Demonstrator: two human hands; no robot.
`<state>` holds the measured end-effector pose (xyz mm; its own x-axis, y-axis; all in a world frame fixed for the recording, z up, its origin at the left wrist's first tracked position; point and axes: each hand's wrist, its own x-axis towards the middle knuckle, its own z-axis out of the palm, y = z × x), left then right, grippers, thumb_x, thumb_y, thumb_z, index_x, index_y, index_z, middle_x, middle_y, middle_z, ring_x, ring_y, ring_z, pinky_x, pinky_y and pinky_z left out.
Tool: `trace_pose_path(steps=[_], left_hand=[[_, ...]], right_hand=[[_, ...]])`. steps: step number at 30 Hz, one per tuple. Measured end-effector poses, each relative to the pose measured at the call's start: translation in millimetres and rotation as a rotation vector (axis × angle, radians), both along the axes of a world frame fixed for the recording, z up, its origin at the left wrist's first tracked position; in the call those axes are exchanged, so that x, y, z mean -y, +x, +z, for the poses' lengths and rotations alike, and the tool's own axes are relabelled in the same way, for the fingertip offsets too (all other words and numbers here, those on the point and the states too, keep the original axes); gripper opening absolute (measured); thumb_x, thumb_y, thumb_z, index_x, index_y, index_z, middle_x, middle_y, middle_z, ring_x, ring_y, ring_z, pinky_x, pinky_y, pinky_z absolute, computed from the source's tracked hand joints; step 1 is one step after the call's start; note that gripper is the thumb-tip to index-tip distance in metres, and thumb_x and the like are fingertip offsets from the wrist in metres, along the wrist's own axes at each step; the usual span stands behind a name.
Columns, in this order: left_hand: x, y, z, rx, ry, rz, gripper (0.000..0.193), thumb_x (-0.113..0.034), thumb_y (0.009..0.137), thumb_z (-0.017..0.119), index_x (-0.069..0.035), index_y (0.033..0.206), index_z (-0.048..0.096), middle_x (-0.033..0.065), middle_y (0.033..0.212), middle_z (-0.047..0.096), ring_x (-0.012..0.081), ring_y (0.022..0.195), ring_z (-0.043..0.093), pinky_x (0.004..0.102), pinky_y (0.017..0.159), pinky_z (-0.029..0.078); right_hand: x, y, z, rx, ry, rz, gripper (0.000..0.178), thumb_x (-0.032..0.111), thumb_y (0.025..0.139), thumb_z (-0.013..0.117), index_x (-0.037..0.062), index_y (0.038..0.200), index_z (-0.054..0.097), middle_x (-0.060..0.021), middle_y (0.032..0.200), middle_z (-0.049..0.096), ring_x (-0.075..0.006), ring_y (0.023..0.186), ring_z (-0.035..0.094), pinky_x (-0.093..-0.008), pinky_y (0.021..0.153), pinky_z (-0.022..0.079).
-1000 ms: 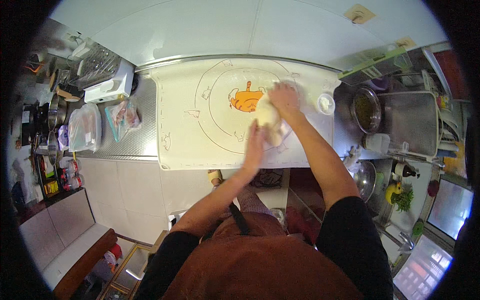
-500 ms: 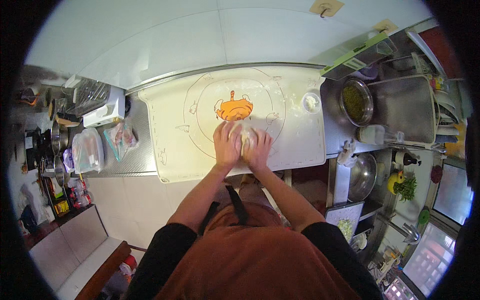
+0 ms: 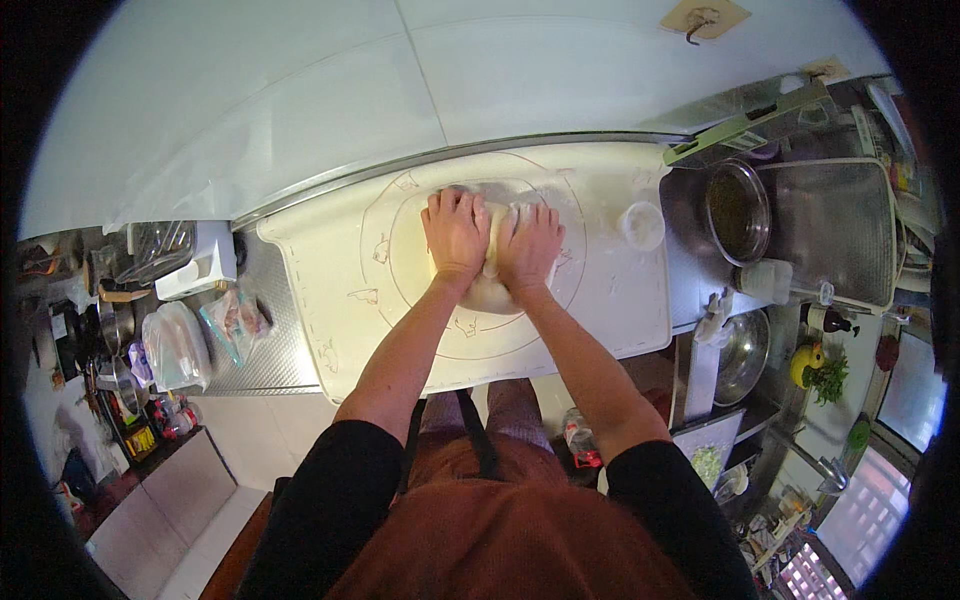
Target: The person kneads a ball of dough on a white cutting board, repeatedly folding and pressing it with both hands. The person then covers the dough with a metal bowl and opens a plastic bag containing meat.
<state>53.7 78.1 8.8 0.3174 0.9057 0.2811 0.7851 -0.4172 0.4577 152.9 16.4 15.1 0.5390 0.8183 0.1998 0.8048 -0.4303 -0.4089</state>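
Note:
A pale lump of dough (image 3: 488,294) lies on the white kneading mat (image 3: 325,275), over its printed circles. From the left, my left hand (image 3: 457,236) presses on the dough with fingers curled over its far part. My right hand (image 3: 529,246) grips it from the right, fingers bent over the top. A ridge of dough shows between the two hands, and a rounded part bulges toward me below the wrists. Both palms hide much of the lump. To the right on the mat stands a small white bowl (image 3: 641,226).
A metal bowl of dark green food (image 3: 738,212) stands right of the mat, beside a metal tray (image 3: 830,230). Plastic bags (image 3: 176,345) and a white appliance (image 3: 205,262) sit on the left counter. The wall rises close behind the mat.
Both hands have pushed away from me and spread slightly apart, pressing the dough forward. More dough now shows between and below them. My view has shifted and tilted a little.

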Motion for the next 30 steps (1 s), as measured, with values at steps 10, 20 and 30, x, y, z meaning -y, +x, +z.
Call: trace_pose_path(steps=[10, 20, 30], left_hand=[[21, -24, 30, 0.219, -0.434, -0.094, 0.035, -0.031, 0.100, 0.045, -0.004, 0.116, 0.062, 0.0146, 0.113, 0.063, 0.0378, 0.102, 0.055, 0.0502, 0.086, 0.044], [144, -150, 61, 0.876, -0.805, -0.014, 0.020, -0.007, 0.102, 0.046, -0.001, 0.114, 0.061, 0.0071, 0.111, 0.065, 0.0163, 0.109, 0.059, 0.0308, 0.100, 0.044], [71, -84, 12, 0.650, -0.486, -0.182, 0.019, -0.011, 0.100, 0.049, -0.002, 0.106, 0.064, 0.0137, 0.105, 0.066, 0.0307, 0.098, 0.063, 0.0368, 0.091, 0.048]], right_hand=[[3, 30, 6, -0.683, -0.071, 0.051, 0.031, 0.027, 0.096, 0.047, 0.0151, 0.119, 0.065, -0.0149, 0.105, 0.069, -0.0354, 0.101, 0.063, -0.0534, 0.080, 0.051], [122, -77, 29, 0.006, 0.434, -0.046, 0.032, 0.019, 0.088, 0.052, 0.0053, 0.114, 0.061, -0.0123, 0.125, 0.058, -0.0351, 0.121, 0.049, -0.0519, 0.105, 0.034], [59, -26, 1, 0.157, 0.106, -0.114, 0.034, 0.025, 0.082, 0.057, 0.0085, 0.112, 0.063, -0.0089, 0.117, 0.058, -0.0322, 0.117, 0.052, -0.0470, 0.100, 0.036]])
